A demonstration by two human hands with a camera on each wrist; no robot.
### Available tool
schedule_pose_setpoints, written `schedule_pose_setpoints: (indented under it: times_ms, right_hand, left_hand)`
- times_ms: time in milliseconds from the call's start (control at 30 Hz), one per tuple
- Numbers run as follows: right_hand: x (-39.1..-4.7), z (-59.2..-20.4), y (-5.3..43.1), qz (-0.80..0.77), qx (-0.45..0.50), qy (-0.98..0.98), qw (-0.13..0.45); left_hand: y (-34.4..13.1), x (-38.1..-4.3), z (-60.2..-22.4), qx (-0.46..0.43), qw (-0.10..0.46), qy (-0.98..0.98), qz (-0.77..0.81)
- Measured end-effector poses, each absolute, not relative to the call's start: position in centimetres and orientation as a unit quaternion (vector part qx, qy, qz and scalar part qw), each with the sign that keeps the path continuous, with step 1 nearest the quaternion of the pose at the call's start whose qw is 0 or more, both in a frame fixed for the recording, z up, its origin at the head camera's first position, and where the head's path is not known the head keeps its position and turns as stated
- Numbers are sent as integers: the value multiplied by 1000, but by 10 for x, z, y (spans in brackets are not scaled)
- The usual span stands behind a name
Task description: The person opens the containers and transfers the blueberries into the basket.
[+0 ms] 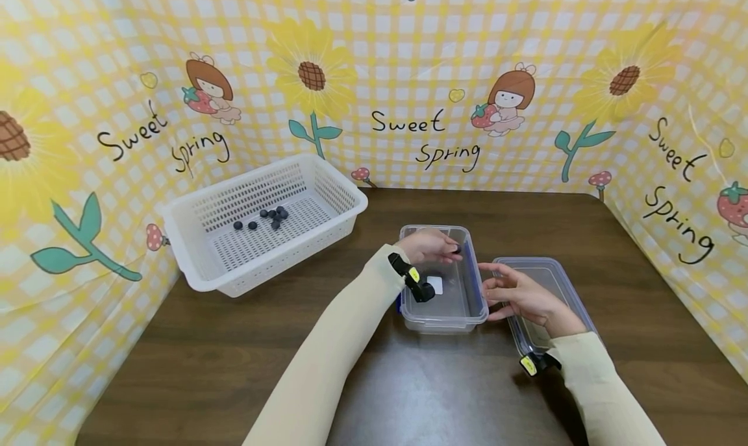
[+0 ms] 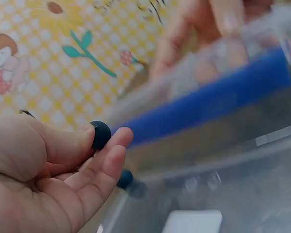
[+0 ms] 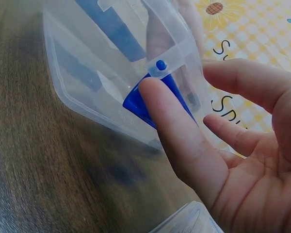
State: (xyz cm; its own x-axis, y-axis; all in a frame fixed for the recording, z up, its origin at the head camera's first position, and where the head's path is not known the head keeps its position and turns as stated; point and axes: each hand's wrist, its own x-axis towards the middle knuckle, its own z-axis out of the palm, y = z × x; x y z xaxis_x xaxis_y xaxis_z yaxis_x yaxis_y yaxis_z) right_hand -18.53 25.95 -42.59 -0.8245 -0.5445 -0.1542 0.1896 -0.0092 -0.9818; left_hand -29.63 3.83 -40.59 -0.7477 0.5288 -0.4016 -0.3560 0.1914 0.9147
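Observation:
My left hand [image 1: 429,246] is over the clear plastic box [image 1: 447,308], pinching a blueberry [image 2: 101,135] between thumb and fingers. Below those fingers, a second blueberry [image 2: 125,178] shows in the left wrist view, seemingly inside the box near a white square label [image 1: 435,285]. At the box's right side is my right hand [image 1: 523,297], its fingers loosely spread. One of its digits lies against the blue latch [image 3: 140,104] in the right wrist view. No object is held in that hand.
A white perforated basket [image 1: 201,274] stands at the back left, with several blueberries [image 1: 274,214] on its floor. The clear lid [image 1: 546,274] lies right of the box, partly under my right hand and wrist. Patterned cloth [image 1: 397,56] walls the brown table [image 1: 251,361] at back and sides.

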Motion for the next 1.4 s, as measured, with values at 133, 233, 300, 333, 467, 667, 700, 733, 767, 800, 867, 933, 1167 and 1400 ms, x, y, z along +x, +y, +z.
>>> schedule_pose_setpoints:
  times_ms: [133, 233, 300, 333, 467, 667, 700, 733, 767, 800, 867, 933, 1167, 1400]
  right_hand:
    - [-185, -426, 262, -694, -135, 658, 259]
    - [-186, -427, 264, -692, -137, 661, 257]
    - [-186, -427, 264, -693, -140, 659, 259]
    - [-186, -428, 264, -694, -145, 655, 260]
    - [-187, -430, 265, -700, -172, 640, 265]
    - [-186, -430, 263, -693, -145, 657, 258]
    - [-185, -429, 263, -693, -140, 659, 257]
    - [-185, -429, 262, -692, -137, 660, 257]
    - [-185, -428, 262, -692, -135, 661, 257]
    - [-185, -428, 262, -692, -132, 661, 257]
    - [-185, -427, 262, -692, -130, 662, 257]
    - [-185, -426, 261, -690, -127, 665, 256]
    - [-185, -426, 261, -689, -123, 666, 256]
    - [-186, -427, 260, -690, -125, 666, 255]
  left_hand:
    - [35, -296, -392, 83, 351, 667, 652]
    - [32, -297, -383, 96, 344, 666, 655]
    - [30, -299, -379, 97, 336, 667, 658]
    - [28, -299, -377, 95, 332, 667, 660]
    - [21, -305, -371, 75, 322, 657, 677]
    - [0, -316, -360, 54, 288, 648, 703]
    - [-4, -318, -359, 50, 282, 646, 707]
    - [-9, -320, -357, 48, 278, 645, 710]
    - [-13, -322, -356, 45, 274, 643, 713]
    - [-18, -324, -354, 40, 269, 644, 716]
    - [-27, -327, -351, 31, 259, 641, 722]
    - [-38, -330, -349, 24, 248, 642, 725]
    - [-83, -342, -346, 25, 205, 658, 724]
    - [-137, -347, -340, 8, 179, 625, 760]
